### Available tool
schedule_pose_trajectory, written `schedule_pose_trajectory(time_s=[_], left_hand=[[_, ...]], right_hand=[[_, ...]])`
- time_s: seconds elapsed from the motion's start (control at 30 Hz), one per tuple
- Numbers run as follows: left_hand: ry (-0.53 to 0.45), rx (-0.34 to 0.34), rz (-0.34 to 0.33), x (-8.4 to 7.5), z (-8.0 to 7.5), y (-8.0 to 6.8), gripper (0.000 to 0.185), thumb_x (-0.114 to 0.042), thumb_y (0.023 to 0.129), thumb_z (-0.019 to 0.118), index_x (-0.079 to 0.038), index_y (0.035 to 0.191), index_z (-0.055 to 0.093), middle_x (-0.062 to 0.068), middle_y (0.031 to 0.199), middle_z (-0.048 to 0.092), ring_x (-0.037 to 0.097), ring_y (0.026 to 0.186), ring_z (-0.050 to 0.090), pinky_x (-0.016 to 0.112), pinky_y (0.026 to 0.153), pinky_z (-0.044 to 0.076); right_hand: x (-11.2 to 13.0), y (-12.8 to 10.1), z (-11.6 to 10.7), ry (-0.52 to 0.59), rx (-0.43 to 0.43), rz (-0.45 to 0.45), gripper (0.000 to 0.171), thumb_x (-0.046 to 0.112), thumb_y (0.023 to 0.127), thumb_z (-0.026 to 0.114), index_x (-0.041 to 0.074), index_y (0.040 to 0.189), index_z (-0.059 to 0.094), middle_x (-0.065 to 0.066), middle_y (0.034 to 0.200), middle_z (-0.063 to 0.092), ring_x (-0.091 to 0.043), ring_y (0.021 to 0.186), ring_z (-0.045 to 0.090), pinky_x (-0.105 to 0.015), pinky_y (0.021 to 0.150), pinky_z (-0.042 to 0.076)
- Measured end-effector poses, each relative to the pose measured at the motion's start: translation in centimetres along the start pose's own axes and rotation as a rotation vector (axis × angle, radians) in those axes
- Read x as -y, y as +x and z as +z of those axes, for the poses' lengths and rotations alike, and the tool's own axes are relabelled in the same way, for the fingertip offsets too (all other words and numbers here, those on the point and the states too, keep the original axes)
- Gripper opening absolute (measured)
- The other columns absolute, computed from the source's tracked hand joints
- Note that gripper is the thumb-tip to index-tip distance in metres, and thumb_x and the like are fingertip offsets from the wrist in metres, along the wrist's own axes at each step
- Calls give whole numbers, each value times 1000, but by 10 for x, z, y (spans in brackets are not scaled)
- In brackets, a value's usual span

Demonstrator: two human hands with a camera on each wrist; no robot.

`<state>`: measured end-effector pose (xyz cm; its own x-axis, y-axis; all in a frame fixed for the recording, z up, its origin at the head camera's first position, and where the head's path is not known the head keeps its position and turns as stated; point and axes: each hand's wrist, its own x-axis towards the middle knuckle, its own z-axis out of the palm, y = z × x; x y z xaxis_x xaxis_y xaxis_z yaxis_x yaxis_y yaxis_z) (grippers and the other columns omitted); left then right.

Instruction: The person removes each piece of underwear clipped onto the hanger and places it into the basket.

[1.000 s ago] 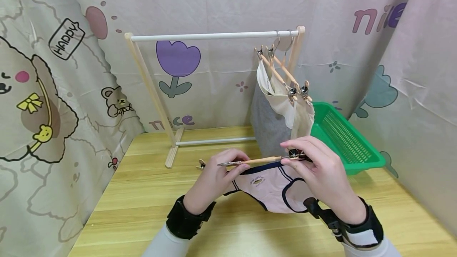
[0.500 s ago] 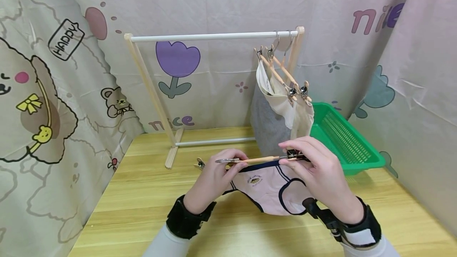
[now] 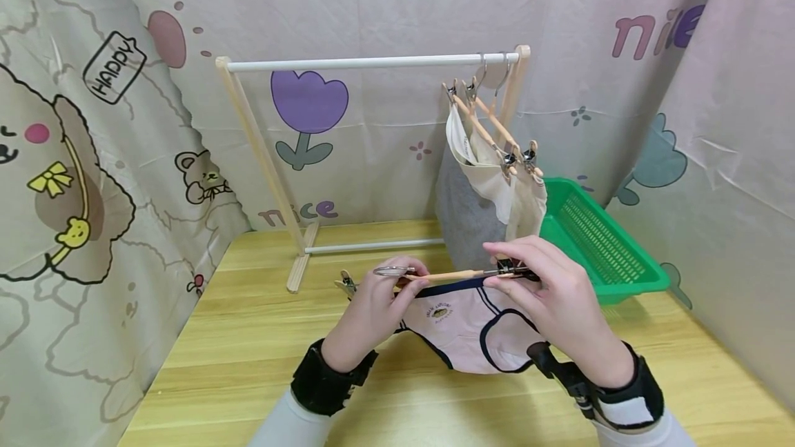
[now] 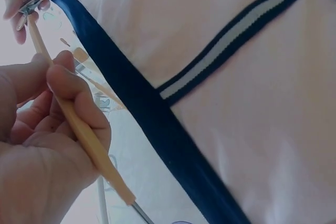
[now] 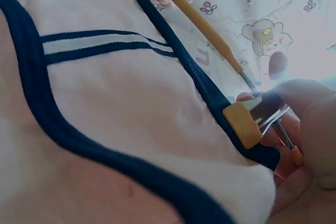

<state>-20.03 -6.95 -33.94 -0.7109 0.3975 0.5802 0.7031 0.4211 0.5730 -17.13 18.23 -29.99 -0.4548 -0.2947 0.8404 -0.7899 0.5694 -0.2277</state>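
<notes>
Holding a wooden clip hanger (image 3: 456,274) level over the desk (image 3: 248,336), both hands are busy. Left hand (image 3: 373,305) pinches the bar near its metal hook, right hand (image 3: 553,292) squeezes the clip (image 5: 244,124) at the other end onto the navy waistband of the pink underwear (image 3: 472,330), which hangs from it just in front of the clothes rack (image 3: 373,63).

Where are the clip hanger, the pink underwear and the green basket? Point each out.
clip hanger (image 3: 450,275), head view, on the wooden bar between the two hands.
pink underwear (image 3: 462,333), head view, on the pale front panel below the navy waistband.
green basket (image 3: 611,248), head view, on the slotted side wall.
</notes>
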Motion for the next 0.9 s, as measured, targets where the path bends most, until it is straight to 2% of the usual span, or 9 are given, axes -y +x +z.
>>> schedule_pose_trajectory(time_s=[0.37,0.63,0.8,0.9], left_hand=[[-19,-14,-22,4,3,1,8,-10,101,65,-3,104,68,7,100,70,18,92,67,25,76,56],[6,-21,-36,5,2,2,8,-13,100,67,-5,102,68,6,96,69,19,91,65,24,75,54],[11,-9,-34,5,3,3,7,-12,99,68,-5,101,68,5,95,69,19,91,65,26,77,54],[22,-4,-34,5,3,3,7,-11,99,68,-5,102,69,5,96,69,19,92,65,28,79,55]], right_hand=[[-3,-1,-7,-19,54,57,57,55,98,57,7,126,70,-2,104,70,-7,92,60,-12,76,45],[-4,-1,-18,-102,10,68,60,58,98,56,7,126,70,-4,105,69,-8,94,58,-15,82,42],[-2,-2,-21,-143,57,64,55,53,99,60,8,128,70,-5,115,69,-17,103,59,-16,92,40],[-3,-2,-20,-174,80,43,57,56,100,56,8,129,69,-5,117,69,-22,106,60,-21,93,40]])
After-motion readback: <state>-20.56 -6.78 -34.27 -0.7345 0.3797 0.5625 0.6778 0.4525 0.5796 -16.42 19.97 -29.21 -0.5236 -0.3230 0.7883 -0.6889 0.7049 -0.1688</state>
